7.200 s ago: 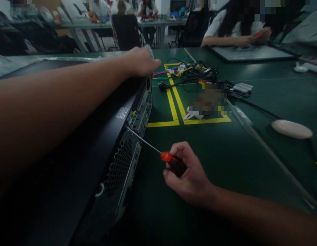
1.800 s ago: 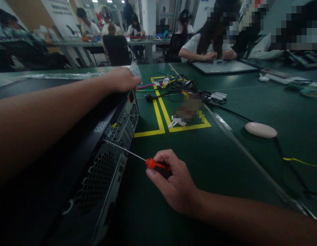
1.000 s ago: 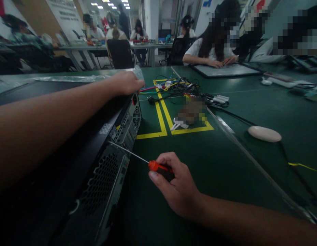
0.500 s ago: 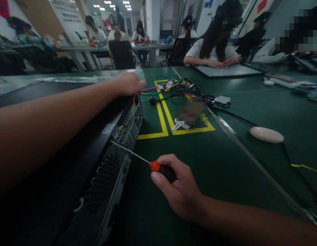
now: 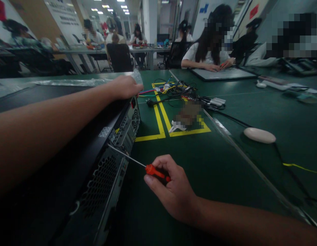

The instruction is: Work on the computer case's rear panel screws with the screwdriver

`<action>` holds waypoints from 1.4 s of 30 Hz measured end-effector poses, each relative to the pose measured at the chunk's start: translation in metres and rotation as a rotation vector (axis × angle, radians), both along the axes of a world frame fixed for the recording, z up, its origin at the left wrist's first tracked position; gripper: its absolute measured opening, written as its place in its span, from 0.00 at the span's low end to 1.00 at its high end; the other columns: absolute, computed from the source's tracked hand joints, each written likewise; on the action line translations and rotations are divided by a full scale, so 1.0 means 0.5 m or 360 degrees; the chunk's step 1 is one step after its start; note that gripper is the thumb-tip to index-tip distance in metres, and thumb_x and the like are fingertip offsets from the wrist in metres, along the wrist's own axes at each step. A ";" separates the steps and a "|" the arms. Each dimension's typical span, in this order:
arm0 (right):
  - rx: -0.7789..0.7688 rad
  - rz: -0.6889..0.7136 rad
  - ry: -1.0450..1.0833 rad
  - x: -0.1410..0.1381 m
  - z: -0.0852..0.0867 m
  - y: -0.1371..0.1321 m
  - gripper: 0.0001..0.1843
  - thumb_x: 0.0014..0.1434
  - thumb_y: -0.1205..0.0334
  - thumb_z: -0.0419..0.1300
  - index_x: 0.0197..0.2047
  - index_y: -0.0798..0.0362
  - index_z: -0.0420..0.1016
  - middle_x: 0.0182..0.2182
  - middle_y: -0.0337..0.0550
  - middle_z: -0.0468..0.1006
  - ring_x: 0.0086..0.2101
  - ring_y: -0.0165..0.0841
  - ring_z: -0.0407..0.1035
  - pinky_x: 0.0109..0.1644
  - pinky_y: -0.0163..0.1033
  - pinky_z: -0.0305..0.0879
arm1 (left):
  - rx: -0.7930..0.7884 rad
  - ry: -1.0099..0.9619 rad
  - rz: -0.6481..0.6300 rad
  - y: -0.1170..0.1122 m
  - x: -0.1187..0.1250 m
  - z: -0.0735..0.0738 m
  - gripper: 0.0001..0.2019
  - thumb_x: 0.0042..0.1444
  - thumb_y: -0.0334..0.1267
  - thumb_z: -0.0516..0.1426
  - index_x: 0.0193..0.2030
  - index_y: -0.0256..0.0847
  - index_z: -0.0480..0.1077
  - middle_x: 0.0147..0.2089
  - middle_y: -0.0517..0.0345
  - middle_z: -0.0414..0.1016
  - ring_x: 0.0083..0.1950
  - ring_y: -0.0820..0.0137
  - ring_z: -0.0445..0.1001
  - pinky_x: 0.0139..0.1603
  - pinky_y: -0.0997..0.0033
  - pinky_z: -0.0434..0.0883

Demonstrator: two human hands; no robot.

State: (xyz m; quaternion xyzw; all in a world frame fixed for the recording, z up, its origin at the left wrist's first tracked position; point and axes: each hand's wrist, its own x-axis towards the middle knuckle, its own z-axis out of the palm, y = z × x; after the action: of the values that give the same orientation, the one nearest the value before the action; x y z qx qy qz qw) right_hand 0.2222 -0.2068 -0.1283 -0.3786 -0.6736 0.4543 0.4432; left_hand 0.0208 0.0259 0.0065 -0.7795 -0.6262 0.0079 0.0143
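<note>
A black computer case [image 5: 71,160] lies along the left of a green table [image 5: 212,171], its rear panel [image 5: 102,181] facing right, perhaps so that side is easy to reach. The left hand [image 5: 125,86] lies over the case's far right corner, apparently bracing it; its fingertips are hidden, so whether they pinch anything cannot be told. The right hand [image 5: 172,189], in front of that panel, has thumb and fingers wrapped around the red-and-black handle of a screwdriver [image 5: 152,170], whose shaft slants up to the panel's top edge; the grip seems suited to turning. Towards the table's far edge, tangled cables [image 5: 182,89] lie across yellow tape [image 5: 160,124], apparently well clear of the right wrist
</note>
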 end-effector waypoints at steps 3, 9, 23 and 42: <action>-0.0012 -0.0009 -0.0004 -0.002 0.003 0.001 0.07 0.64 0.64 0.65 0.41 0.48 0.69 0.30 0.33 0.71 0.28 0.29 0.65 0.33 0.35 0.63 | 0.0013 0.0005 -0.0020 -0.004 0.001 0.002 0.34 0.67 0.51 0.40 0.46 0.32 0.84 0.48 0.38 0.82 0.52 0.53 0.77 0.60 0.56 0.70; 0.0027 -0.0040 -0.0066 0.000 0.004 -0.001 0.08 0.63 0.63 0.65 0.41 0.48 0.69 0.31 0.34 0.73 0.28 0.30 0.65 0.34 0.35 0.63 | 0.0003 0.0028 -0.0034 -0.006 -0.001 0.003 0.32 0.64 0.50 0.41 0.45 0.36 0.84 0.48 0.39 0.82 0.51 0.51 0.77 0.58 0.55 0.71; 0.0102 -0.0103 -0.0043 0.002 -0.006 0.004 0.06 0.64 0.63 0.66 0.42 0.49 0.72 0.32 0.35 0.73 0.30 0.30 0.67 0.36 0.36 0.63 | 0.0002 0.0026 0.0024 0.016 -0.006 -0.010 0.33 0.64 0.52 0.41 0.46 0.37 0.85 0.47 0.41 0.81 0.51 0.53 0.77 0.56 0.58 0.70; 0.0059 0.0014 -0.0052 -0.001 0.004 0.001 0.06 0.69 0.61 0.59 0.44 0.52 0.77 0.30 0.37 0.73 0.28 0.31 0.67 0.32 0.36 0.63 | -0.0032 0.0019 0.0037 0.011 0.004 0.001 0.33 0.65 0.50 0.41 0.49 0.35 0.85 0.49 0.40 0.81 0.55 0.52 0.76 0.58 0.59 0.69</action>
State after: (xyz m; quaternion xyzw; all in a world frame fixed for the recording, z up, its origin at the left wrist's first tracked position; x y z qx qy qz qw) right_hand 0.2219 -0.2062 -0.1263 -0.3748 -0.6907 0.4375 0.4372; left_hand 0.0229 0.0315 0.0068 -0.7722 -0.6350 0.0190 0.0100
